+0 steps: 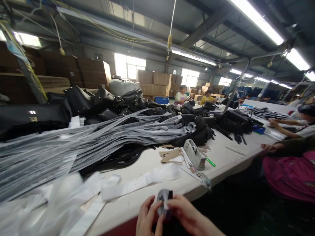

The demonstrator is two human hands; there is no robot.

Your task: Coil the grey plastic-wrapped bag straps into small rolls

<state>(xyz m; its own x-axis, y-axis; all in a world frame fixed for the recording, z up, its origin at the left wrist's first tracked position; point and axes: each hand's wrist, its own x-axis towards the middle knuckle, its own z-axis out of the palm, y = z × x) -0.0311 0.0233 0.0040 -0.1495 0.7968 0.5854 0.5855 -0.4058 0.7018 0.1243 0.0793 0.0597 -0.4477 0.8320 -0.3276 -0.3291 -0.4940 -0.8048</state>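
At the table's front edge, my left hand [147,218] and my right hand [185,211] both grip a small rolled-up strap [161,196], grey and black, apparently wrapped in clear film. My left fingers curl around its left side, while the right thumb and fingers pinch it from the right. Blur hides its finer details. Just beyond it lies a strip of white wrapping sheet [145,178]. A grey tape dispenser [194,154] stands further back to the right, beside brown card pieces [171,155] and a green pen [211,162].
Many film-wrapped straps [118,131] spread across the left of the white table [150,159]. Black bags [103,100] are heaped behind them. Crumpled white sheets [66,196] lie at the near left. A co-worker in a magenta garment [290,175] sits at the right; others work further back.
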